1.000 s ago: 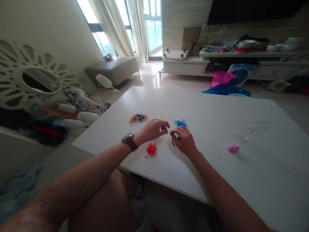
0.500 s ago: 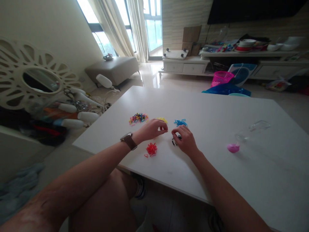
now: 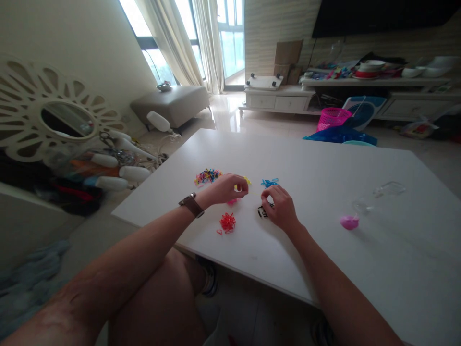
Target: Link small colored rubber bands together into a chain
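Small heaps of tiny rubber bands lie on a white table (image 3: 324, 158): a mixed-colour pile (image 3: 208, 176), yellow ones (image 3: 246, 180), blue ones (image 3: 270, 182), red ones (image 3: 226, 222), a few pink ones (image 3: 231, 201) and black ones (image 3: 261, 211). My left hand (image 3: 225, 188), a watch on its wrist, hovers over the pink bands with fingertips pinched together. My right hand (image 3: 281, 208) curls just above the black bands, thumb and forefinger pinched. What either pinch holds is too small to see.
A pink lid (image 3: 349, 222) and a clear plastic container (image 3: 382, 194) lie on the table's right side. Left of the table, on the floor, are a white ornate mirror (image 3: 54, 120) and clutter. A pink basket (image 3: 333, 117) and a TV stand are beyond.
My left hand drew back slightly left, uncovering the pink bands. My right hand shifted a little toward me over the black bands. The camera turned slightly.
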`<control>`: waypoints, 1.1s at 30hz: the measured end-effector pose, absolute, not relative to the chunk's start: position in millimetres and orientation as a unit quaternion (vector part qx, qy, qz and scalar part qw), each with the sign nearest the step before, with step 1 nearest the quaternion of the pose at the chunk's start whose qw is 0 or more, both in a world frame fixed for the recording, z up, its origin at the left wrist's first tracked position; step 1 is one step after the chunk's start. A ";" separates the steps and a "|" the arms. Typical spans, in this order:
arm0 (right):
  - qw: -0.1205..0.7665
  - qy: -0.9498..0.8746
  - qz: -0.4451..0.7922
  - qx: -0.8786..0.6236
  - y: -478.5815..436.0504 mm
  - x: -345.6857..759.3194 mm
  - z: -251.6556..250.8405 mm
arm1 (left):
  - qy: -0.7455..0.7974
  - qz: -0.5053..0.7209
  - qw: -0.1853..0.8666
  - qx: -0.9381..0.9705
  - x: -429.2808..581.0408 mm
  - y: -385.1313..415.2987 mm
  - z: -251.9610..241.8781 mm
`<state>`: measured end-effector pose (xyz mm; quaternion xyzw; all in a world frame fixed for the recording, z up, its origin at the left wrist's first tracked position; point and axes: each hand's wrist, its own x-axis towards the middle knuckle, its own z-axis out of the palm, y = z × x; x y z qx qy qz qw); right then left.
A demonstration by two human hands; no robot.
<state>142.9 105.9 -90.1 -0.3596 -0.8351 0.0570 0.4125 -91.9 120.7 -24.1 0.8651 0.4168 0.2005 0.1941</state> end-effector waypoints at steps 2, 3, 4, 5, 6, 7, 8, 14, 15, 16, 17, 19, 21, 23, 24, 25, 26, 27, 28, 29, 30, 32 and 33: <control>0.419 -0.830 0.058 -0.365 107.3 143.8 -91.1 | 0.427 0.201 0.185 0.862 -94.7 122.1 -23.3; 0.420 -0.828 0.061 -0.366 107.6 143.7 -91.9 | 0.430 0.201 0.183 0.861 -95.1 122.2 -23.4; 0.419 -0.829 0.063 -0.365 107.6 143.3 -92.8 | 0.430 0.199 0.183 0.862 -94.8 121.9 -23.9; 0.417 -0.832 0.066 -0.361 107.4 142.6 -93.7 | 0.426 0.195 0.188 0.863 -93.9 121.3 -24.7; 0.413 -0.836 0.069 -0.355 107.2 142.0 -94.5 | 0.421 0.192 0.194 0.865 -92.6 120.7 -25.8; 0.411 -0.840 0.071 -0.349 107.0 141.5 -95.3 | 0.415 0.191 0.202 0.866 -91.4 120.2 -27.4; 0.410 -0.842 0.073 -0.343 107.1 141.4 -95.9 | 0.410 0.193 0.209 0.867 -90.7 120.1 -29.3; 0.445 -0.813 0.087 -0.366 111.5 146.8 -97.6 | 0.511 0.240 0.238 0.791 -111.4 134.5 -49.3; 0.446 -0.811 0.089 -0.368 112.0 147.3 -97.9 | 0.545 0.240 0.237 0.768 -117.5 138.3 -53.4; 0.446 -0.811 0.091 -0.367 112.1 147.3 -98.3 | 0.573 0.242 0.230 0.748 -122.9 141.8 -57.3; 0.443 -0.814 0.093 -0.364 111.9 146.9 -98.7 | 0.599 0.242 0.225 0.729 -127.4 144.9 -60.8; 0.435 -0.822 0.097 -0.354 110.9 145.3 -99.5 | 0.635 0.242 0.225 0.698 -132.3 149.3 -66.2; 0.425 -0.830 0.101 -0.347 109.5 143.7 -100.1 | 0.652 0.240 0.235 0.680 -132.4 151.8 -69.7; 0.418 -0.834 0.103 -0.345 108.5 142.9 -100.4 | 0.658 0.240 0.239 0.673 -129.5 153.6 -72.2; 0.415 -0.835 0.105 -0.346 108.2 142.8 -100.4 | 0.661 0.241 0.236 0.670 -127.6 154.6 -73.3; 0.414 -0.835 0.106 -0.346 108.1 142.9 -100.4 | 0.665 0.242 0.233 0.667 -125.6 155.7 -74.5; 0.414 -0.836 0.107 -0.346 108.1 143.0 -100.4 | 0.669 0.242 0.229 0.665 -123.7 157.0 -75.7; 0.414 -0.835 0.107 -0.346 108.1 143.2 -100.4 | 0.672 0.243 0.225 0.662 -121.7 158.3 -76.9; 0.414 -0.835 0.108 -0.346 108.2 143.4 -100.3 | 0.676 0.242 0.223 0.659 -119.8 159.8 -78.0; 0.414 -0.835 0.108 -0.346 108.2 143.6 -100.2 | 0.679 0.241 0.222 0.657 -117.8 161.3 -79.0; 0.415 -0.834 0.108 -0.346 108.2 143.8 -100.0 | 0.681 0.240 0.221 0.655 -116.1 162.8 -79.8; 0.416 -0.834 0.107 -0.346 108.0 143.9 -99.6 | 0.683 0.239 0.220 0.654 -113.7 165.5 -80.7; 0.415 -0.835 0.107 -0.346 107.8 143.9 -99.5 | 0.684 0.238 0.220 0.653 -113.7 166.7 -80.8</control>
